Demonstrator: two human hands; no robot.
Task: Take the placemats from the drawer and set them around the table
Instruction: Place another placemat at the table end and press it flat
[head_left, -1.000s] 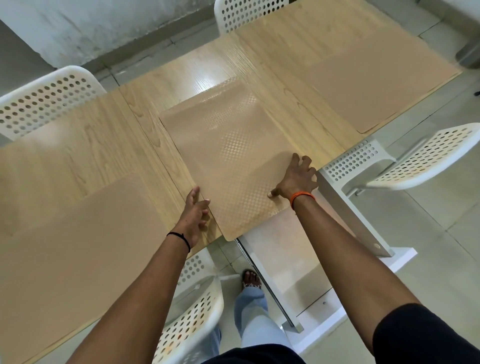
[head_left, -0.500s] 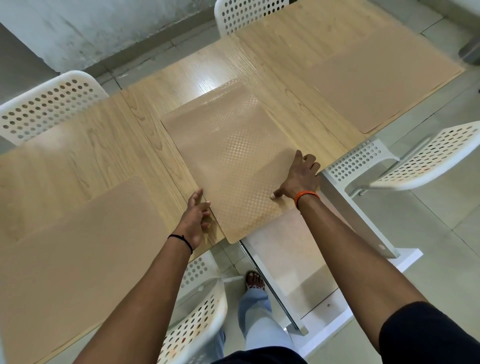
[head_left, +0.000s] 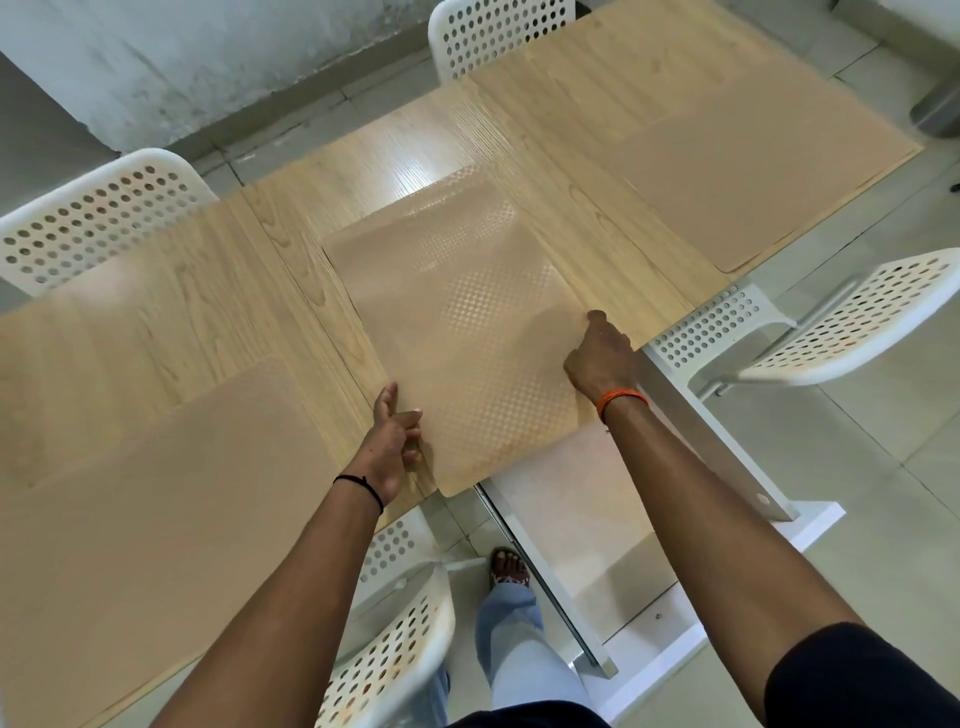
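A tan placemat with a dotted sheen (head_left: 457, 332) lies across the middle of the wooden table (head_left: 171, 312), its near corner hanging past the table edge over the open drawer (head_left: 587, 525). My left hand (head_left: 392, 441) pinches the mat's near left edge between thumb and fingers. My right hand (head_left: 602, 353) presses on its right edge with fingers curled. Another tan placemat (head_left: 156, 509) lies flat at the near left. A third tan placemat (head_left: 753, 171) lies at the far right end of the table.
White perforated chairs stand around the table: one at the back left (head_left: 98, 208), one at the far side (head_left: 498, 31), one on the right (head_left: 810, 322), one right below me (head_left: 400, 639). My sandalled foot (head_left: 509, 566) rests on the tiled floor beside the drawer.
My right hand has slid a little further along the mat's right edge and its fingers have curled in. The left hand keeps its place on the left edge; the mat has barely shifted.
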